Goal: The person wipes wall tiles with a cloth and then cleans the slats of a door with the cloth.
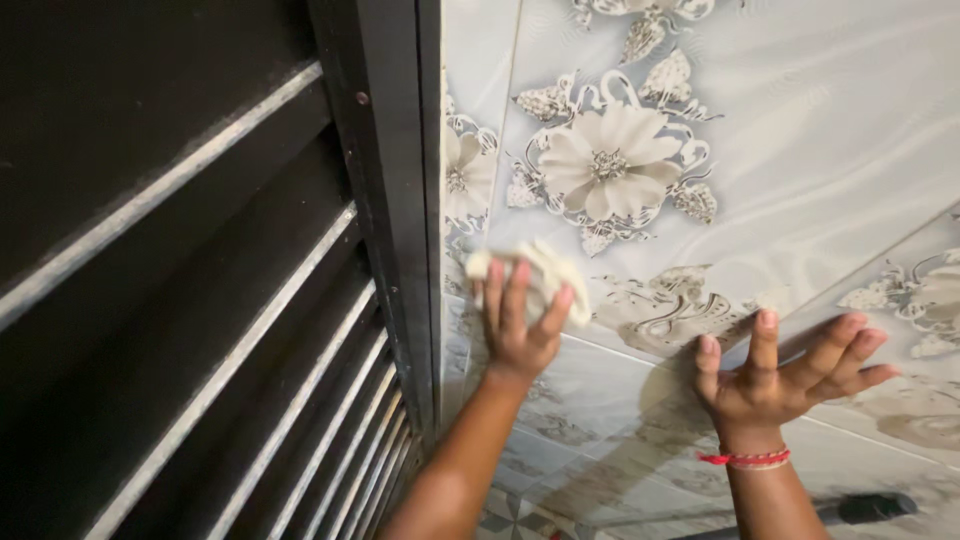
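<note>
Left hand (518, 325): fingers clamped on one crumpled cream cloth (535, 270), pressed to wall
Right hand (785, 375): fingers spread, flat on glossy floral tiles (800, 150)
Shutter (200, 300): dark, slatted metal

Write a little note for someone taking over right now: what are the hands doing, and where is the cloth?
Left hand: presses a pale crumpled cloth against the flower-patterned wall tiles, just right of the dark door frame.
Right hand: empty, fingers spread, flat on the tiles; a red thread bracelet is on its wrist.
Done: cannot tell which tiles are already wiped.
Left: probably the tiles around and above the cloth, including the big flower.
</note>
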